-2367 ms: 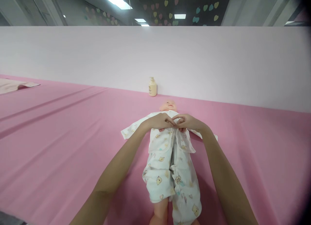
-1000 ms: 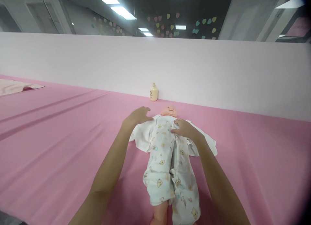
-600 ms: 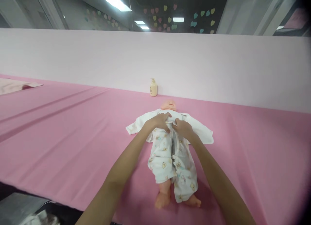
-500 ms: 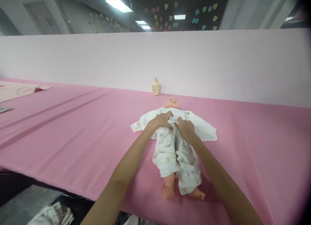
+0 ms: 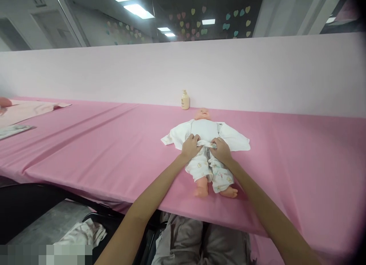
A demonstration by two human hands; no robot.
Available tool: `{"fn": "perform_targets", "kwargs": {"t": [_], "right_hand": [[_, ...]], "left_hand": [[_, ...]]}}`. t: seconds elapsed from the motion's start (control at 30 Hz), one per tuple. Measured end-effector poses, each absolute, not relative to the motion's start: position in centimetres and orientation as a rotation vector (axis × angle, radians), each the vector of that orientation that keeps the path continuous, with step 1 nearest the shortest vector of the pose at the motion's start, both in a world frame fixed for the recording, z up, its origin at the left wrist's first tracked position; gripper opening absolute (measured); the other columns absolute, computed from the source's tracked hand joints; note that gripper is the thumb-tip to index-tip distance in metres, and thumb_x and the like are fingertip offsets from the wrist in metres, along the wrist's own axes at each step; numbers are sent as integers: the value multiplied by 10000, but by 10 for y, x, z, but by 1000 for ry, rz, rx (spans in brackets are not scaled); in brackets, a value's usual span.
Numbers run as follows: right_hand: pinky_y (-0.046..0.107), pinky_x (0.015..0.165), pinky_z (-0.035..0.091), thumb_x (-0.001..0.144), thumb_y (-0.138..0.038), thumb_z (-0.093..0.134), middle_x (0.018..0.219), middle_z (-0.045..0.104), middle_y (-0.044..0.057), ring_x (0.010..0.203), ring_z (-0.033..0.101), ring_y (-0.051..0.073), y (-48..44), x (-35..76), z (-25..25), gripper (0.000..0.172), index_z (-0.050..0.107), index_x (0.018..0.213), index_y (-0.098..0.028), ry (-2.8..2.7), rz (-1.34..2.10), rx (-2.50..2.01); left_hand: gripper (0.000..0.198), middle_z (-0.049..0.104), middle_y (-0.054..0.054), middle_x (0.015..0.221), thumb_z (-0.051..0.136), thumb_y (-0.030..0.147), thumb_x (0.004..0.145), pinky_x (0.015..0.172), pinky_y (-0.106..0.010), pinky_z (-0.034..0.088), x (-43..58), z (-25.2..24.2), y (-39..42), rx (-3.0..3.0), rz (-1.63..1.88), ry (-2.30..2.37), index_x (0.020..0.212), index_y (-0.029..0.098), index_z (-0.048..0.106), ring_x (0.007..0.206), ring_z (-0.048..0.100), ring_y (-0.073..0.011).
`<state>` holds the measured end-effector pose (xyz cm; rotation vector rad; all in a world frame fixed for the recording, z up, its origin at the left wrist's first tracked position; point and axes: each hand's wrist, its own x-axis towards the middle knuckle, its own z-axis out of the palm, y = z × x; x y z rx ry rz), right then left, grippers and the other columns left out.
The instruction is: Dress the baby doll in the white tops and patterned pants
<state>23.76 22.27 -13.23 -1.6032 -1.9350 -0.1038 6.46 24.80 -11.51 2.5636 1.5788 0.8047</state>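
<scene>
A baby doll (image 5: 203, 114) lies on its back on the pink table cover (image 5: 114, 143), head toward the wall. It wears a white top (image 5: 204, 129) and printed white trousers (image 5: 213, 169). My left hand (image 5: 191, 146) and my right hand (image 5: 220, 150) both grip the trousers' waistband at the doll's waist, fingers curled over the band. The doll's bare feet (image 5: 217, 191) point toward me.
A cream pump bottle (image 5: 185, 100) stands against the pale pink partition behind the doll's head. Pale pink cloth (image 5: 28, 108) and a printed sheet (image 5: 13, 130) lie at the far left. The table's near edge runs just below the doll's feet, above my lap (image 5: 200, 238).
My hands have moved down from the doll's chest to its waist and taken the trousers' waistband. The printed garment no longer covers the chest. The camera has pulled back.
</scene>
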Motion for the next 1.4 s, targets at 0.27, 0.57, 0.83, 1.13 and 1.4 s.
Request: {"fn": "perform_targets", "kwargs": {"t": [0.27, 0.57, 0.83, 1.13, 1.4], "right_hand": [[331, 858, 386, 730, -391, 579, 917, 522, 72, 930, 486, 222, 200, 248, -142, 271, 536, 885, -172, -1793, 52, -1477], [246, 588, 297, 765, -341, 498, 651, 507, -28, 616, 449, 146, 191, 237, -131, 156, 517, 832, -202, -1747, 114, -1638], [255, 629, 331, 786, -271, 501, 824, 650, 48, 782, 568, 203, 180, 232, -122, 211, 572, 970, -196, -1817, 55, -1834], [298, 773, 420, 678, -510, 682, 1081, 622, 71, 946, 575, 215, 134, 243, -111, 580, 512, 1125, -183, -1957, 476, -1565], [261, 555, 325, 794, -308, 510, 667, 532, -11, 613, 479, 152, 100, 232, -115, 174, 429, 676, -209, -1941, 340, -1673]], "left_hand": [[462, 482, -84, 1045, 605, 536, 744, 890, -340, 410, 47, -127, 232, 2471, 1031, 1280, 1003, 176, 477, 989, 489, -214], [340, 615, -23, 828, 501, 536, 820, 676, -283, 390, 55, -111, 212, 2384, 785, 1470, 904, 207, 498, 778, 573, -184], [398, 640, -66, 975, 467, 528, 850, 764, -317, 425, 55, -109, 197, 2505, 734, 1414, 1073, 201, 511, 889, 602, -222], [528, 581, -79, 984, 523, 592, 773, 686, -340, 452, 27, -97, 156, 2477, 441, 1124, 1103, 183, 470, 825, 588, -237], [310, 543, -87, 980, 419, 497, 869, 774, -361, 454, 35, -99, 117, 2406, 630, 1224, 906, 207, 522, 908, 557, -237]]}}
